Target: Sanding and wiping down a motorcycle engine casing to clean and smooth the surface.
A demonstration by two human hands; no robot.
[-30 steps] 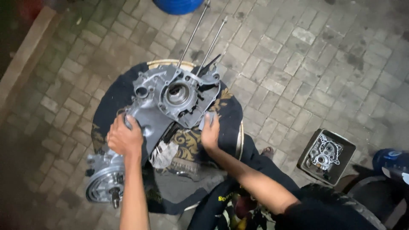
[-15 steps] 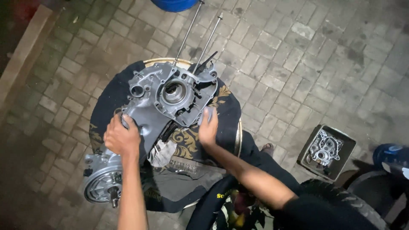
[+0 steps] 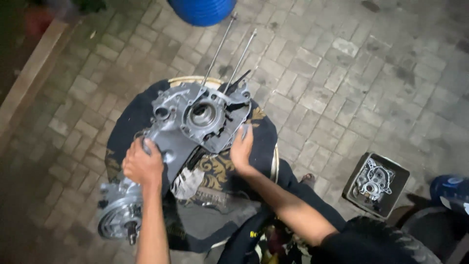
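Engine casing [image 3: 188, 129], grey cast metal with a round bore near its middle, lying tilted across a round stand draped in a dark cloth [image 3: 254, 142] with gold ornament. Gripped at its near left edge by the left hand [image 3: 142, 165], fingers curled over the rim and closed on the metal. Steadied at its right lower corner by the right hand [image 3: 242, 149], palm and fingers laid flat against the casing's edge and the cloth, fingers nearly straight rather than wrapped around anything. Running down to the lower left into a round hub [image 3: 117, 220] with a short stub shaft, hanging past the stand's edge. Two long thin rods [image 3: 229, 46] rising from the casing's far side toward a blue drum [image 3: 202, 9] at the top of the view. A pale rag [image 3: 188, 180] tucked under the casing, just beside the left wrist. Grey paving bricks [image 3: 342, 78] all around. Well apart to the right, a small square box [image 3: 398, 188] holding another metal engine part [image 3: 373, 183]. Near that, at the frame's right edge, a blue container [image 3: 449, 188].
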